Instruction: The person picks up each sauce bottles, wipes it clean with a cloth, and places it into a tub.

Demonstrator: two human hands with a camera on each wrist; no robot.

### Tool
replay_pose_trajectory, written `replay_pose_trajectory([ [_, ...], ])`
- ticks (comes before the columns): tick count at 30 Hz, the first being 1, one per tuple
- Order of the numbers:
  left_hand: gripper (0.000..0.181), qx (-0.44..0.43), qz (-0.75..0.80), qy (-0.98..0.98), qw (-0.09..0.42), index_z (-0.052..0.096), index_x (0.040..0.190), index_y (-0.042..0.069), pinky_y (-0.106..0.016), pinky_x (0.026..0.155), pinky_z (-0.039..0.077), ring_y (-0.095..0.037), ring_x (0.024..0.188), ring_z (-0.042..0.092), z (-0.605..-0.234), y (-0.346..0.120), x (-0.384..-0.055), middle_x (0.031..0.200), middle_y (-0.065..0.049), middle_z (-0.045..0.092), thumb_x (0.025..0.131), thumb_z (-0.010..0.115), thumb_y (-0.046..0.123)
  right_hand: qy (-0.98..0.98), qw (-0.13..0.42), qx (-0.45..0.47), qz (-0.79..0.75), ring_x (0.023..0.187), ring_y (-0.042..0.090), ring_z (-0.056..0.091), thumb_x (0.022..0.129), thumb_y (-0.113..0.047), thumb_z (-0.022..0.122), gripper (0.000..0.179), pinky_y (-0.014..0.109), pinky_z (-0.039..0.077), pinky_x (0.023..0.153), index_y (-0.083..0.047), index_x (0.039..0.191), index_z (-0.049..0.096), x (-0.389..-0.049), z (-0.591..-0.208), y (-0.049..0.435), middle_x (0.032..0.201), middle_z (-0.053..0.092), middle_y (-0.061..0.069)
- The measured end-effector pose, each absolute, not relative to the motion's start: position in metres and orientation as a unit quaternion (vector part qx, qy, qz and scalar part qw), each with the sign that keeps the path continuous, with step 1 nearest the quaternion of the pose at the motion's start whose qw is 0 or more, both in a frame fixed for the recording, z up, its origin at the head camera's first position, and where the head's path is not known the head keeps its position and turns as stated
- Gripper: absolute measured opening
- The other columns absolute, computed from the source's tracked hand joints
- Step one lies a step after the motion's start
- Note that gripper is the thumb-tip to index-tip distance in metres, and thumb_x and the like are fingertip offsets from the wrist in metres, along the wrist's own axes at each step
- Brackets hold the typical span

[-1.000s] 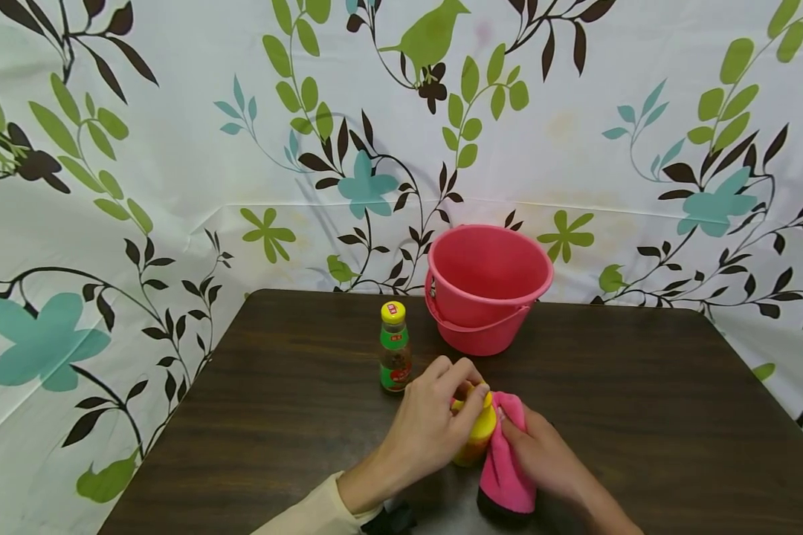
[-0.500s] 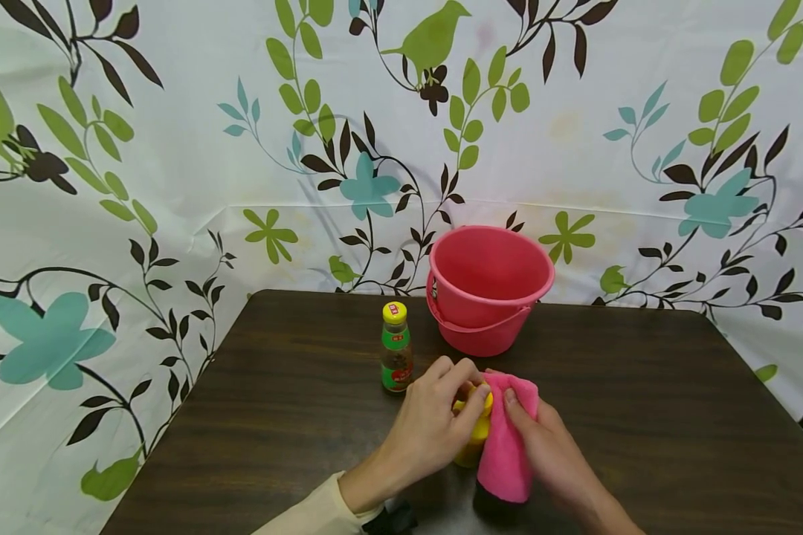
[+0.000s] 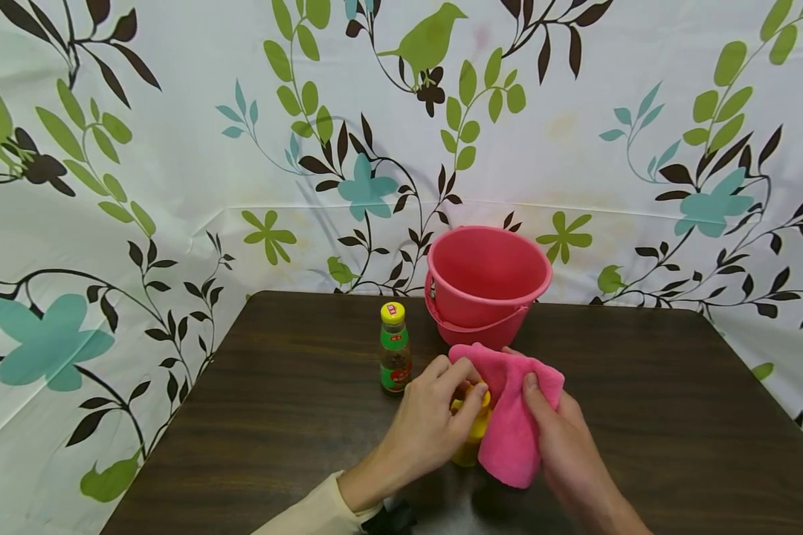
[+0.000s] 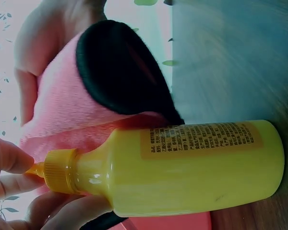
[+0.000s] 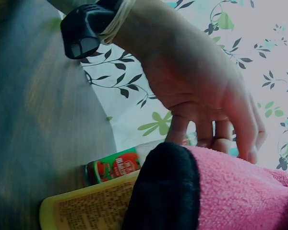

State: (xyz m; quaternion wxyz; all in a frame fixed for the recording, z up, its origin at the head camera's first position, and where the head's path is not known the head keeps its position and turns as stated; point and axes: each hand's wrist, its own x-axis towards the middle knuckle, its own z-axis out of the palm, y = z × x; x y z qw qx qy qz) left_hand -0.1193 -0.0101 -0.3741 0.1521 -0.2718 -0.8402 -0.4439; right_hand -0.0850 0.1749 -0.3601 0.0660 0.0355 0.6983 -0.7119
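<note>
Wiping looks under way, not finished: pink plush cloth [image 3: 511, 438] at side of yellow squeeze bottle [image 4: 197, 172], which stands on bench [image 3: 308, 423], lower centre of head view. How much surface done, cannot tell. My left hand [image 3: 431, 420] arches over bottle top, fingers pinching nozzle [image 4: 37, 169]. My right hand [image 3: 565, 446] pinches cloth, thumb on near face, other fingers mostly hidden.
</note>
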Motion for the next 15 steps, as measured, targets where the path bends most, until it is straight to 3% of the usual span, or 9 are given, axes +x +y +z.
replay_pose_trajectory([
  [5, 0.006, -0.275, -0.435, -0.842, 0.163, 0.066, 0.095, 0.02, -0.016, 0.058, 0.041, -0.008, 0.067, 0.049, -0.374, -0.01, -0.12, 0.082, -0.002, 0.056, 0.099, 0.069, 0.02, 0.687, 0.052, 0.022, -0.724, 0.125, 0.022, 0.059, 0.113, -0.046, 0.042, 0.049, 0.035, 0.06, 0.091, -0.025, 0.156, 0.048, -0.083, -0.353, 0.175, 0.145, 0.056, 0.004],
  [15, 0.004, -0.272, -0.418, -0.851, 0.163, 0.067, 0.097, 0.02, -0.016, 0.058, 0.041, -0.001, 0.068, 0.045, -0.373, -0.011, -0.119, 0.083, 0.0, 0.057, 0.099, 0.07, 0.022, 0.678, 0.034, 0.006, -0.734, 0.136, 0.023, 0.053, 0.112, -0.049, 0.041, 0.051, 0.033, 0.061, 0.098, -0.029, 0.159, 0.042, -0.081, -0.341, 0.18, 0.154, 0.047, 0.002],
])
